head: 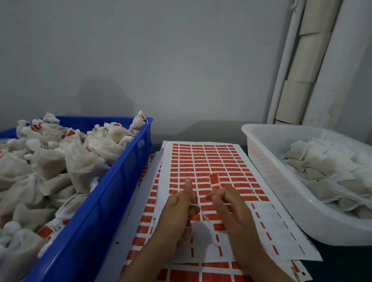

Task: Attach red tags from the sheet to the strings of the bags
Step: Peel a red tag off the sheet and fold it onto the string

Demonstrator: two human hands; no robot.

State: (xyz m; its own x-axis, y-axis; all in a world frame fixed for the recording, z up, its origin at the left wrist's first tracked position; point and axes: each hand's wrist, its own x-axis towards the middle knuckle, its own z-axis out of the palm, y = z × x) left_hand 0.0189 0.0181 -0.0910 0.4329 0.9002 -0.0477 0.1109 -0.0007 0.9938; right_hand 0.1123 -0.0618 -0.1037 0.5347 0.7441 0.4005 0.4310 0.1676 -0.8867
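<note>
Fingers (219,194) of both hands pinch string (202,214), apparently (blurred), above sheet (202,161) centre.

A sheet of red tags (204,161) was spread between a blue crate (110,185) heaped with tagged bags (55,158) and a white tub (272,171) of untagged bags (329,163). Above the sheet, a white string (201,212) was pinched by the left hand (181,206), thumb raised, while a red tag (214,181) was held upright by the right hand (229,206).
</note>
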